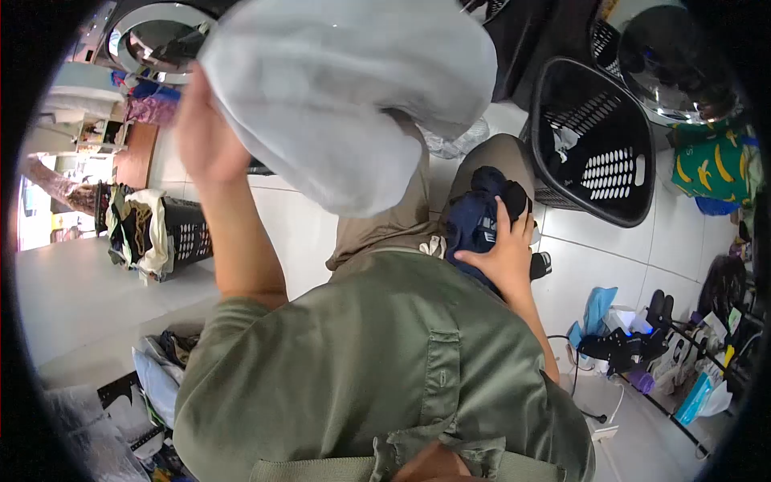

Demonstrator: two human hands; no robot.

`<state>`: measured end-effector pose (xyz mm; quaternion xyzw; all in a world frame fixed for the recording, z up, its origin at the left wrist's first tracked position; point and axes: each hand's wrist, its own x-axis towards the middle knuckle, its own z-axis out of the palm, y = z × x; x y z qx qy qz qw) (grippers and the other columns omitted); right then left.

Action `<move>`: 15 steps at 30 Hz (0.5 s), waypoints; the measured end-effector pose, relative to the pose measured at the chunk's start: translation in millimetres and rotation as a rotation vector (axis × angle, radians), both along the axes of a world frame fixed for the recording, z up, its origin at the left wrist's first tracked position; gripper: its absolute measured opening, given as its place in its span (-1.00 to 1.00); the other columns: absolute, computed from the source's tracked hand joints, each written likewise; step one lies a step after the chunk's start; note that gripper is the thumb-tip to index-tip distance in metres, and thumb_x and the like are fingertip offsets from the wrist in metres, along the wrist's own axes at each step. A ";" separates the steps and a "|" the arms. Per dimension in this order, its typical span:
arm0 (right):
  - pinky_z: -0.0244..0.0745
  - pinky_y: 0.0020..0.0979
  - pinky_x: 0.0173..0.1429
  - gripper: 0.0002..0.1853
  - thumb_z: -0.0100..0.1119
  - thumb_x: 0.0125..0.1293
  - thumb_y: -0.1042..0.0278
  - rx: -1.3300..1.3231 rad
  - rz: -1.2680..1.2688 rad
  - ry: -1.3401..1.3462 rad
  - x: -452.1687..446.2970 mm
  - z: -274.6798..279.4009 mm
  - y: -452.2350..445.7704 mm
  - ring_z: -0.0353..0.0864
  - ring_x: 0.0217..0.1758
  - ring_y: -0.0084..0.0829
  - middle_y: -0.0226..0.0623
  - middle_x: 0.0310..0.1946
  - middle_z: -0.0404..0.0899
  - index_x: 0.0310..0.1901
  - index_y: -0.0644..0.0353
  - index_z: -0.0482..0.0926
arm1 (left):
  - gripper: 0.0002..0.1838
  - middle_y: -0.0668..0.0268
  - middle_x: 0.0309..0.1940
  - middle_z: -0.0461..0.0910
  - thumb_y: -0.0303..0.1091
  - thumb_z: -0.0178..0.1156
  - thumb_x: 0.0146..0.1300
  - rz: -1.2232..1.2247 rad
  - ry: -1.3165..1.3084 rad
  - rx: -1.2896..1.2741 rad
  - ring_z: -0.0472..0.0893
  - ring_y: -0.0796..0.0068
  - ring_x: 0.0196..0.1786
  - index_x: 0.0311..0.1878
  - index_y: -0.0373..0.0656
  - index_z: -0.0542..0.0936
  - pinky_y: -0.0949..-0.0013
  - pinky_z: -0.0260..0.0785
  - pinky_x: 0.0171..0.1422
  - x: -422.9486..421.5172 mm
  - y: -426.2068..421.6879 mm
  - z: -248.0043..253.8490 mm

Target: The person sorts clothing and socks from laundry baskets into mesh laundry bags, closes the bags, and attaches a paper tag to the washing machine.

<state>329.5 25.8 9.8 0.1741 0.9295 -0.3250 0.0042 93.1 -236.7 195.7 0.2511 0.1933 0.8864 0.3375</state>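
A large pale grey-white cloth (345,88) hangs raised in front of me, bulging and slightly blurred. At its left edge is my left hand (210,132), smeared by motion, with its fingers closed on the cloth and partly hidden behind it. On my right thigh lies a bundle of dark navy and black cloth (474,221) with a small pale print. My right hand (507,245) grips this bundle from above, its thumb on the near side and its fingers curved over the far side. The large cloth covers part of my left leg.
A black laundry basket (554,181) with a little pale cloth inside stands right of my knees. Behind it is a round machine door (675,64); another machine (157,36) is at upper left. A clothes-filled basket (189,229) sits left. Cables and a rack (675,418) lie lower right.
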 end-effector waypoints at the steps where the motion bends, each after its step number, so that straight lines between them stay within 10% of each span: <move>1: 0.17 0.12 0.16 0.02 0.43 -0.33 -0.02 0.179 -0.057 -0.126 -5.5 4.8 -8.9 -0.06 0.29 0.24 0.15 0.26 -0.05 0.26 -0.18 0.10 | -0.50 0.07 0.16 0.30 -0.13 -0.18 0.31 -0.019 -0.109 0.010 0.25 0.17 0.24 0.17 -0.33 0.24 0.14 0.00 0.34 5.0 -13.8 -26.1; 7: 0.35 0.02 -0.14 -0.33 0.35 -0.23 0.31 0.471 0.052 0.014 -24.2 -19.6 -14.1 0.26 0.06 0.09 0.04 0.08 0.22 0.05 -0.11 0.36 | -0.31 -0.03 0.06 0.40 0.06 -0.06 0.20 -0.073 -0.937 -0.456 0.45 0.16 0.07 0.12 -0.47 0.29 0.15 0.20 0.23 68.4 -38.1 -170.2; 11: 0.40 -0.19 -0.14 -0.45 0.16 -0.27 0.55 0.226 -0.059 0.144 -30.6 -26.7 8.8 0.42 -0.14 -0.05 -0.06 -0.17 0.41 -0.07 0.05 0.44 | -0.46 0.08 0.01 0.45 -0.22 0.05 0.19 0.075 -0.534 -0.546 0.51 0.30 -0.02 0.16 -0.35 0.26 0.20 0.34 0.10 64.5 -24.4 -127.8; 15: 0.41 -0.29 -0.08 -0.55 0.07 -0.15 0.51 -0.571 -0.347 0.499 -14.1 -96.9 111.6 0.52 -0.12 -0.12 0.00 -0.17 0.51 -0.08 0.21 0.48 | -0.34 0.10 0.03 0.42 -0.29 0.17 0.13 0.057 0.004 -0.706 0.49 0.32 0.01 0.23 -0.37 0.14 0.29 0.35 0.10 52.9 26.2 -63.3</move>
